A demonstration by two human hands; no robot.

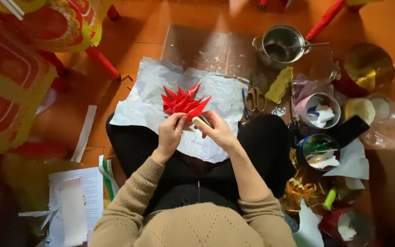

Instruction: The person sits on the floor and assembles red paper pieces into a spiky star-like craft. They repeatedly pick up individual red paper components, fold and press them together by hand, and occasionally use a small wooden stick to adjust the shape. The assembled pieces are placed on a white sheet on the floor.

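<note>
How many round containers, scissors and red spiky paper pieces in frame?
Metal pot: 1
Open round tins, one, other: 2
Scissors: 1
Red spiky paper piece, held by left hand and right hand: 1
Total: 5

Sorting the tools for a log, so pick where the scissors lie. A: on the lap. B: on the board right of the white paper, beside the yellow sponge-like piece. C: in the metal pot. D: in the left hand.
B: the scissors lie on the board just right of the white paper, next to the yellow piece, apart from both hands.
</note>
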